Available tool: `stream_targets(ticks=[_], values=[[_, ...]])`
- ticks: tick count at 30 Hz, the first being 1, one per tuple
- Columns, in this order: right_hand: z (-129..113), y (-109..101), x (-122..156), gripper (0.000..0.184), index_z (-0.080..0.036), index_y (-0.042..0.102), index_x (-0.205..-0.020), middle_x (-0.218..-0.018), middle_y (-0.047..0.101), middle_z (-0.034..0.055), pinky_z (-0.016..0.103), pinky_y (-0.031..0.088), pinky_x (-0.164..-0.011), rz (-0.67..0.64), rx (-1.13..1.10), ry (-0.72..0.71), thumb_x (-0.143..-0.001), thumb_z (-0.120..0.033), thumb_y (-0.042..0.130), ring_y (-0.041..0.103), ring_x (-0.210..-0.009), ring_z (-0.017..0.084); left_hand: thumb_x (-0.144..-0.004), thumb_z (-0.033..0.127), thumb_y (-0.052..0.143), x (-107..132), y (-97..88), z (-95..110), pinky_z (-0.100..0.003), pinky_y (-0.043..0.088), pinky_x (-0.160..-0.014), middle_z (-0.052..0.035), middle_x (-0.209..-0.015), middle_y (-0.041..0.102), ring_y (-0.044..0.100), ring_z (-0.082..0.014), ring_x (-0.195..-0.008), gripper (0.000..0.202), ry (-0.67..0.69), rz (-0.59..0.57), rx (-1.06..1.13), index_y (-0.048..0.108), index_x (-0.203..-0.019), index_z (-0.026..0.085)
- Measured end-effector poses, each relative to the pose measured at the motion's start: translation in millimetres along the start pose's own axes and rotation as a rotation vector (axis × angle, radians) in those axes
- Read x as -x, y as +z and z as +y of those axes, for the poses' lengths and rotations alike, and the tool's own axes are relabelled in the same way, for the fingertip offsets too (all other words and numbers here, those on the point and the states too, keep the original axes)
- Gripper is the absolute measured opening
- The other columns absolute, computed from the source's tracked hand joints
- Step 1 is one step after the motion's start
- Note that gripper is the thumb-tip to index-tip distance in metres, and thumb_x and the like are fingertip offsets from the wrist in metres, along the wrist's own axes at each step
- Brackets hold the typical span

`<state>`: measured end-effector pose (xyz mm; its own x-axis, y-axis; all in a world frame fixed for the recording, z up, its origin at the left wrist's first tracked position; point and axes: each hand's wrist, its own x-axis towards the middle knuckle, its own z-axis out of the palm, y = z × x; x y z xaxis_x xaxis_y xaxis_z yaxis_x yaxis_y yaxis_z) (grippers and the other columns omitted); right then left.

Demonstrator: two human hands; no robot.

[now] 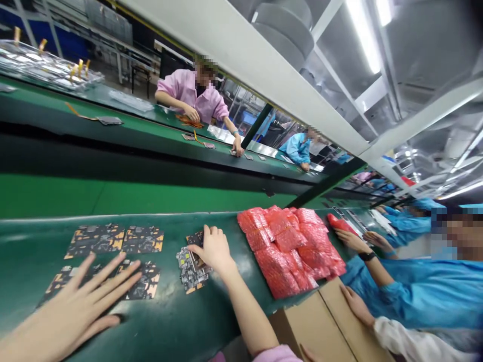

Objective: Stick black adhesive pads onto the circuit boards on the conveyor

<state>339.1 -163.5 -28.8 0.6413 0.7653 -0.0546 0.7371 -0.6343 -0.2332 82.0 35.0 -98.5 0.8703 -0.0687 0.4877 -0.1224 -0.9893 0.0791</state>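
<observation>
My left hand [75,301] lies open at the lower left, fingers spread, over a dark circuit board with orange patches [145,279]. Beside it on the green conveyor belt [45,261] lie several more such boards, including a pair [113,244] further up. My right hand [213,249] curls over a small dark board [195,240] on top of a loose stack of boards [188,271]. Its fingers hide part of that stack. To the right of this hand is a heap of red anti-static bubble bags [287,249], apart from my fingers.
A cardboard box [320,327] stands at the belt's near edge, beside a co-worker's blue sleeve [422,296] and hands [352,241]. Across the belt, other workers [192,95] sit at a second green belt [113,136]. A white beam [264,65] runs overhead.
</observation>
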Motion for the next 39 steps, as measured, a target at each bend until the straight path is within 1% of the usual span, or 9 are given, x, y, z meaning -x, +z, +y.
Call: stream_targets(ticks=[5,8,12,16,20,26,30,35,39], values=[[10.3,-1.8,3.3,0.07,0.0,0.057,-0.145,-0.125,0.066,0.0274,0.054,0.053,-0.102,-0.058,-0.006,0.01,-0.088,-0.035,0.078,0.067,-0.116,0.041,-0.097,0.08,0.042,-52.1,5.2,40.2,-0.041,-0.012,-0.136,0.0054,-0.144,0.066,0.067,-0.0242,-0.124,0.067,0.138,0.044,-0.005,0.077,-0.128,0.033],[3.6,-11.5,-18.7,0.073,-0.008,0.051,-0.153,-0.138,0.061,0.0215,0.049,0.046,-0.111,-0.072,-0.034,-0.153,-0.088,-0.031,0.077,0.06,-0.127,0.035,-0.094,0.085,0.04,-80.9,28.5,56.6,-0.049,-0.006,-0.135,-0.0038,-0.153,0.059,0.061,-0.0307,-0.135,0.081,0.181,-0.006,-0.07,0.072,-0.138,0.026],[-0.7,-20.4,-58.3,0.074,-0.018,0.056,-0.15,-0.146,0.06,0.0138,0.045,0.043,-0.115,-0.17,-0.061,-0.415,-0.082,-0.024,0.083,0.055,-0.133,0.031,-0.091,0.084,0.051,-100.6,73.3,89.0,-0.06,0.048,-0.107,-0.0186,-0.151,0.059,0.062,-0.046,-0.131,0.085,0.123,-0.137,-0.14,0.068,-0.145,0.021],[0.0,-17.5,-66.6,0.059,-0.023,0.068,-0.138,-0.143,0.066,0.011,0.046,0.045,-0.112,-0.273,-0.088,-0.557,-0.082,-0.021,0.088,0.06,-0.131,0.03,-0.1,0.055,0.062,-95.9,98.0,133.2,-0.06,0.052,-0.11,-0.0221,-0.147,0.06,0.06,-0.0447,-0.136,0.058,0.06,-0.191,-0.17,0.069,-0.142,0.015],[22.9,-25.6,-20.7,0.048,-0.022,0.064,-0.145,-0.159,0.056,0.0138,0.047,0.039,-0.122,-0.245,-0.121,-0.539,-0.098,-0.025,0.074,0.052,-0.146,0.029,-0.101,0.046,0.065,-87.9,94.4,160.0,-0.054,0.054,-0.111,-0.0212,-0.147,0.061,0.059,-0.0393,-0.138,0.053,0.068,-0.22,-0.124,0.069,-0.143,0.014],[74.0,-17.1,89.0,0.091,-0.016,0.041,-0.164,-0.17,0.037,0.0206,0.058,0.031,-0.13,-0.418,-0.164,-0.366,-0.087,-0.033,0.086,0.036,-0.16,0.033,-0.099,0.043,0.069,-99.3,65.6,114.9,-0.045,0.055,-0.107,-0.0149,-0.146,0.065,0.065,-0.0305,-0.129,0.052,0.035,-0.276,0.009,0.065,-0.144,0.018],[91.7,-0.8,126.5,0.056,-0.017,0.056,-0.155,-0.161,0.052,0.0167,0.052,0.037,-0.129,-0.28,-0.227,-0.407,-0.099,-0.022,0.065,0.05,-0.151,0.028,-0.099,0.057,0.066,-115.9,55.2,61.4,-0.044,0.041,-0.122,-0.0101,-0.153,0.059,0.051,-0.0297,-0.146,0.063,0.117,-0.341,0.092,0.059,-0.151,0.023],[116.1,-11.0,78.9,0.044,-0.018,0.075,-0.127,-0.122,0.08,0.0126,0.037,0.062,-0.1,0.18,-0.439,-0.107,-0.108,-0.025,0.035,0.078,-0.113,0.023,-0.108,0.061,0.041,-138.7,60.3,23.4,-0.054,0.027,-0.13,-0.0084,-0.163,0.048,0.04,-0.0317,-0.155,0.061,0.114,-0.378,0.092,0.051,-0.158,0.028],[118.9,-17.0,4.2,0.04,-0.016,0.077,-0.118,-0.104,0.082,0.0108,0.039,0.063,-0.094,0.211,-0.398,-0.021,-0.105,-0.019,0.04,0.078,-0.099,0.024,-0.113,0.048,0.034,-147.7,59.1,11.9,-0.063,0.027,-0.127,-0.0144,-0.16,0.049,0.046,-0.0366,-0.151,0.055,0.065,-0.391,0.054,0.054,-0.156,0.019]])
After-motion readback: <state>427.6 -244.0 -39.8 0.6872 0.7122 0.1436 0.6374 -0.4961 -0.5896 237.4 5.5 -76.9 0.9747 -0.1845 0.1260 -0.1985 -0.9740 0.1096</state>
